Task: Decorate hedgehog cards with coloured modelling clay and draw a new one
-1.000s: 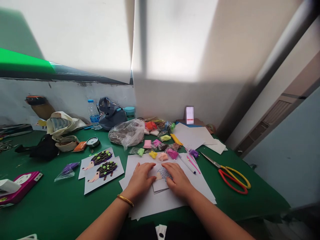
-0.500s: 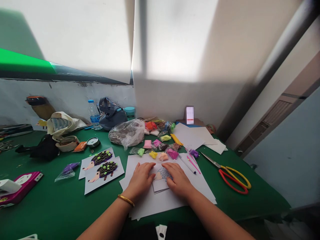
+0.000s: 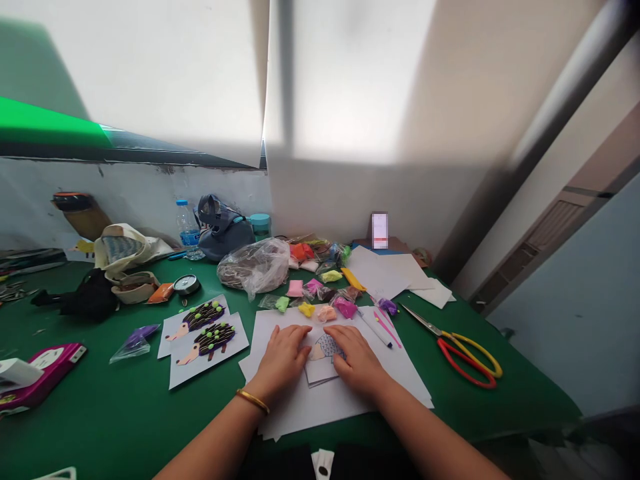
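A small white card (image 3: 320,375) with a drawn hedgehog (image 3: 326,347) lies between my hands on larger white sheets (image 3: 295,410). The hedgehog's face is peach and its back has a blue scale-like pattern. My left hand (image 3: 283,353) rests flat at the card's left edge, fingers stretched forward. At the right edge my right hand (image 3: 357,357) lies with fingers extended, covering part of the drawing. Neither hand grips anything. Just beyond the fingertips sit packets of peach clay (image 3: 327,313), yellow clay (image 3: 307,309) and magenta clay (image 3: 345,307). A marker (image 3: 377,331) is right of my right hand.
Two cards with clay hedgehogs (image 3: 213,340) lie to the left, near a purple clay packet (image 3: 137,339). Large scissors (image 3: 455,347) with red and yellow handles are on the right. Behind are a plastic bag (image 3: 257,267), a water bottle (image 3: 187,230) and a phone (image 3: 380,231).
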`<state>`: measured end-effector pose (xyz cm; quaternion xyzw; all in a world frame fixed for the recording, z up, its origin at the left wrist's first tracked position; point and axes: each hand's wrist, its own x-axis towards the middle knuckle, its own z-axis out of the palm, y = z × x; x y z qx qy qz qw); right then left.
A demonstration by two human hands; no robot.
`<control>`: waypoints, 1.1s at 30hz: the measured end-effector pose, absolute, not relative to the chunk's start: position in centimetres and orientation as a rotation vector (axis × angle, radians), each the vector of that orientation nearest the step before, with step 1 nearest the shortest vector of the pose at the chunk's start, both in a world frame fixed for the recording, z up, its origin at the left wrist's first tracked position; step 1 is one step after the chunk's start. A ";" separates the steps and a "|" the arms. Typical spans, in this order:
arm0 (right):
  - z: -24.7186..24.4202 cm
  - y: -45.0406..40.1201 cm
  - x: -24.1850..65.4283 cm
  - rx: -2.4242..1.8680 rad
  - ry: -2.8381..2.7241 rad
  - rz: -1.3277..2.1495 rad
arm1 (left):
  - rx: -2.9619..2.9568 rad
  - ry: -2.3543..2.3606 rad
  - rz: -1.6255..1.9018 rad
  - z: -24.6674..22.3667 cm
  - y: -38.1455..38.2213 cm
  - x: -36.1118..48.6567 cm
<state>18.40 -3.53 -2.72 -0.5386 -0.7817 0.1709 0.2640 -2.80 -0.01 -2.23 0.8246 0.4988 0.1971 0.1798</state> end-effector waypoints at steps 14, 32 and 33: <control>-2.7 -4.0 18.5 -1.368 -2.098 0.327 | 2.376 1.414 0.529 -2.2 -0.4 -2.7; -2.3 -4.8 18.0 -1.402 -2.208 0.208 | 2.409 1.408 0.553 -2.5 -0.5 -2.8; -2.3 -4.8 17.9 -1.406 -2.210 0.207 | 2.408 1.408 0.556 -2.5 -0.5 -2.8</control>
